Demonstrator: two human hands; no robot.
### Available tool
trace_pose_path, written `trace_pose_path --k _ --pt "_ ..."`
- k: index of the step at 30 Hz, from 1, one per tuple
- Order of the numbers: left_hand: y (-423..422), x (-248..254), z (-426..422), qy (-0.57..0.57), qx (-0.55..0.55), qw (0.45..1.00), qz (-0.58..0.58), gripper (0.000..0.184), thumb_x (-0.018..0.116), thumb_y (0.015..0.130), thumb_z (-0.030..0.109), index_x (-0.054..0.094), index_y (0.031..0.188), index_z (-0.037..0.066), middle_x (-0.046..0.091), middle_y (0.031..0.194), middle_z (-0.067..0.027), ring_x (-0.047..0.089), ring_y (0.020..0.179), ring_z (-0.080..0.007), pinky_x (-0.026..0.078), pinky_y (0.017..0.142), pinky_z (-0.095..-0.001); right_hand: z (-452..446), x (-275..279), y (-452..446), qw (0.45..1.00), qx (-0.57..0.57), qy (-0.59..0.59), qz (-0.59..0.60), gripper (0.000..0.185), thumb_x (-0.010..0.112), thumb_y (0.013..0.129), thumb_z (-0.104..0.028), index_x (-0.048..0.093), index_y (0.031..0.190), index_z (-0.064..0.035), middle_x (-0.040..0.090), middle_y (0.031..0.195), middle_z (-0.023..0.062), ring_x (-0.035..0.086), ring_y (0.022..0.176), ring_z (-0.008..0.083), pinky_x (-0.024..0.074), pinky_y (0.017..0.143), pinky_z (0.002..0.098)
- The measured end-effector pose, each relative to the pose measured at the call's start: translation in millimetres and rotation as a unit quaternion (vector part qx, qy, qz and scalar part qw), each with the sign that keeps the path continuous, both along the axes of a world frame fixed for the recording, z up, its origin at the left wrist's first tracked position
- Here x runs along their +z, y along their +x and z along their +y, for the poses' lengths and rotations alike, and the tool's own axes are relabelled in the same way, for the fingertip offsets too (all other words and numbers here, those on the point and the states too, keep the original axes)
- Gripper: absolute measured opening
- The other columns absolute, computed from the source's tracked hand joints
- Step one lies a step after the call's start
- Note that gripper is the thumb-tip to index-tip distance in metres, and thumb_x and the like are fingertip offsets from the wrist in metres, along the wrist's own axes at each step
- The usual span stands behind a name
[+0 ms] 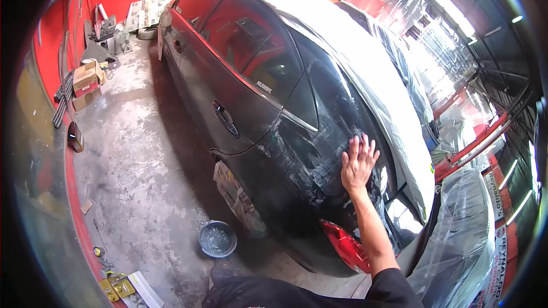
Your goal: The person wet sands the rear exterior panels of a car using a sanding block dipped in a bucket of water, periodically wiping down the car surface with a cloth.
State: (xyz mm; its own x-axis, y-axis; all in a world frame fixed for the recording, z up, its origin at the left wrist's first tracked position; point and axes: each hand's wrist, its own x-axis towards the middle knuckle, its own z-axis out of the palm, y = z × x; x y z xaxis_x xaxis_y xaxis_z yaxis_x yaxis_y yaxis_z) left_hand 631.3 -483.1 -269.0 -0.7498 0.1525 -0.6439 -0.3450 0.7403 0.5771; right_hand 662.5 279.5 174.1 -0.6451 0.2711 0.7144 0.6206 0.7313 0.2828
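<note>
My right hand [358, 166] lies palm down on the rear side panel of a dark car [257, 120], fingers apart and nothing visible in it. The panel under and around it has whitish, scuffed patches, left of the hand and above the red tail light [346, 246]. White covering [394, 108] is draped over the car's roof and rear, just right of my fingers. Paper [237, 197] masks the rear wheel. My left hand is out of view.
A bucket [217, 239] with liquid stands on the concrete floor [142, 154] near the rear wheel. Cardboard boxes [87, 82] sit by the red wall at the left. Plastic sheeting [456, 234] covers something at the right. Yellow items [117, 287] lie at the lower left.
</note>
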Motion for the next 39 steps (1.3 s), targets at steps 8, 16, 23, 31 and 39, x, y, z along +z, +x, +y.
trace_pose_path --k 8,16,23,31,39 --pt "22.8 1.1 -13.0 -0.047 0.051 0.993 -0.101 0.085 0.075 0.105 0.059 0.046 0.170 0.012 0.035 0.177 -0.0102 0.065 0.141 -0.0368 0.069 0.095 -0.0471 74.6 86.8 -229.9 0.997 0.071 0.035 -0.003 0.073 0.066 0.113 -0.040 0.044 0.175 -0.0085 0.041 0.179 0.0242 0.032 0.167 0.0514 0.0262 0.136 0.0700" --pt "48.6 -5.0 -33.9 -0.120 -0.074 0.990 0.011 0.055 0.089 0.092 0.033 0.076 0.133 -0.001 0.080 0.129 -0.0231 0.074 0.127 -0.0422 0.057 0.114 -0.0467 132.6 146.1 -373.6 0.952 0.239 0.151 -0.115 0.064 0.067 0.111 -0.033 0.052 0.173 -0.0339 0.051 0.174 0.0181 0.044 0.159 0.0529 0.0327 0.133 0.0680" --pt "-24.1 -31.6 3.6 0.092 0.049 0.994 0.046 0.048 0.083 0.098 0.007 0.071 0.145 0.000 0.076 0.141 -0.0168 0.071 0.131 -0.0307 0.052 0.120 -0.0419 133.4 164.7 -278.8 0.848 0.423 0.095 -0.305 0.044 0.073 0.108 -0.021 0.076 0.151 -0.0260 0.053 0.174 0.0104 0.042 0.166 0.0370 0.0304 0.138 0.0571" --pt "12.1 -37.5 9.7 0.132 0.037 0.991 -0.001 0.050 0.082 0.103 0.006 0.067 0.151 -0.001 0.076 0.142 -0.0137 0.071 0.131 -0.0242 0.054 0.118 -0.0391 105.4 120.0 -62.9 0.819 0.425 -0.035 -0.383 0.044 0.078 0.103 -0.019 0.080 0.147 -0.0223 0.054 0.171 0.0133 0.035 0.169 0.0439 0.0320 0.137 0.0614" --pt "186.5 -60.7 -0.7 0.066 0.022 0.997 0.023 0.047 0.089 0.098 0.010 0.074 0.140 -0.002 0.080 0.129 -0.0147 0.075 0.118 -0.0267 0.057 0.110 -0.0396 98.2 29.7 210.1 0.818 0.378 -0.144 -0.409 0.057 0.080 0.102 -0.030 0.072 0.157 -0.0418 0.044 0.184 0.0057 0.027 0.174 0.0492 0.0166 0.137 0.0791"
